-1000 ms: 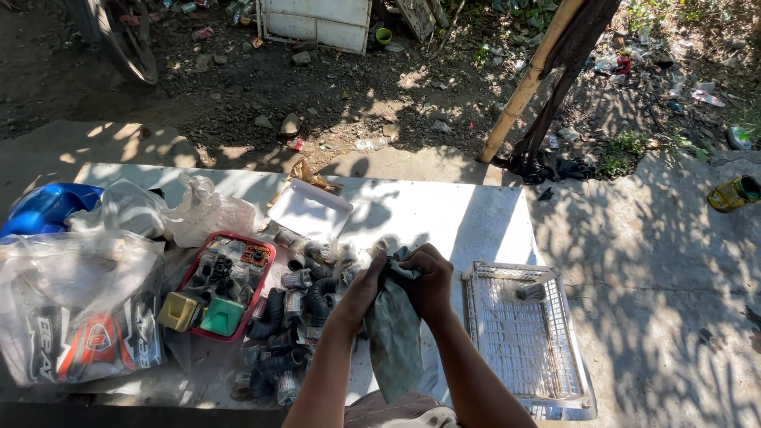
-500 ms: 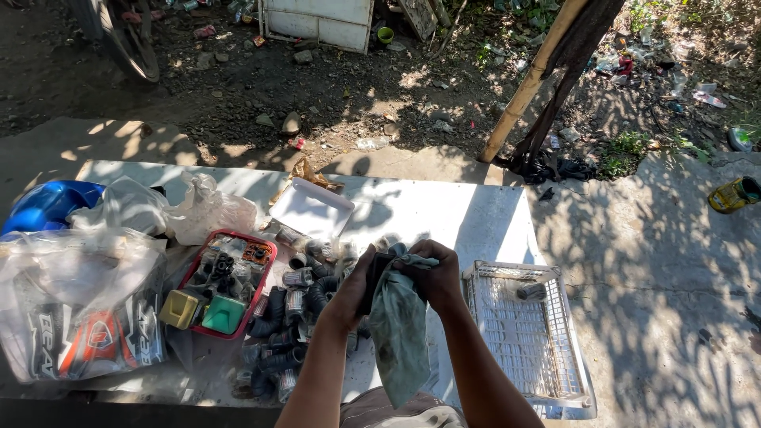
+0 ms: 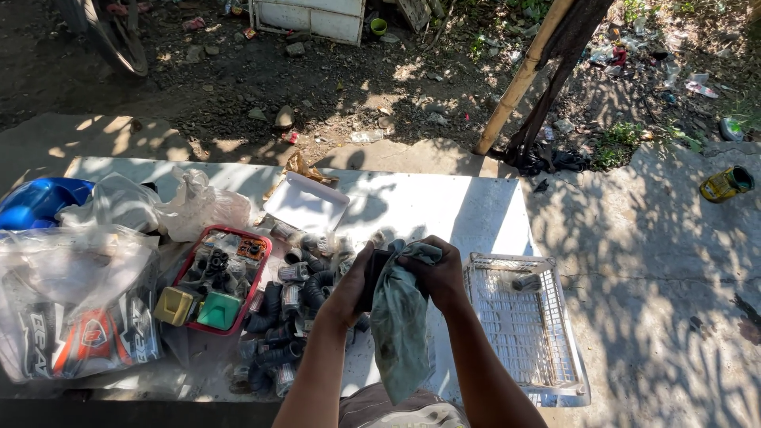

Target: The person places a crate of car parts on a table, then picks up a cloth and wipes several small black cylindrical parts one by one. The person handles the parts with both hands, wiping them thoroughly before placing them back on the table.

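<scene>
Rag (image 3: pixel 399 333), grey-green, stained, limp, hangs from both hands over the near edge of the white table (image 3: pixel 444 208). Upper end is bunched over a small dark part (image 3: pixel 377 268), mostly hidden; its shape cannot be told.

Left hand (image 3: pixel 354 289) comes up from below, forearm angled inward, fingers curled around the dark part, pressing it against the cloth. Right hand (image 3: pixel 437 273) comes in from the right, wrist bent, fingers closed over the rag's top, pinching cloth onto the part. Hands touching, thumbs facing each other.

Counts: one rag, one part in hand. One white wire basket (image 3: pixel 523 326) just right of the hands, with one small dark piece (image 3: pixel 526 281) inside. One red tray (image 3: pixel 218 277) to the left, holding small dark fittings plus one yellow and one green block. Loose pile of dark hose pieces and metal fittings (image 3: pixel 289 305) between tray and hands, too many to count. One white lid (image 3: pixel 306 204) behind the pile. Clear plastic bags (image 3: pixel 75 293), several, far left; one blue object (image 3: pixel 36 202) behind them.
</scene>
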